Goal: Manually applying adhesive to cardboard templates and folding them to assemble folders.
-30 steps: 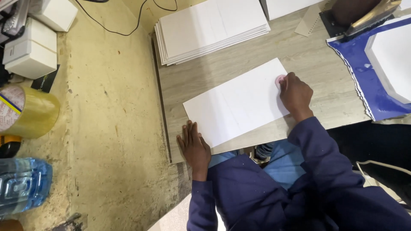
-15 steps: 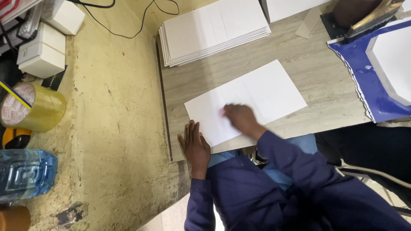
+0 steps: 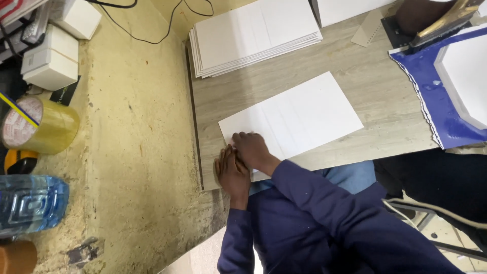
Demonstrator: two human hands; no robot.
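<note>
One flat white sheet (image 3: 297, 119), faintly creased, lies under both hands.

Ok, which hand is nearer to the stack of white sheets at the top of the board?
Right. The right hand rests on the near-left corner of the single white sheet, below the stack of white sheets. The left hand lies beside it at the board's near edge, slightly farther from the stack.

— Operator: From my remote feed, light is even and fairly bright; the white sheet (image 3: 294, 119) reads clean, no glare.

— Desk: Shadows?

— Operator: I see soft ones under the paper stack (image 3: 253, 35). The water bottle (image 3: 30, 203) at the frame's edge looks blurred and stretched.
</note>
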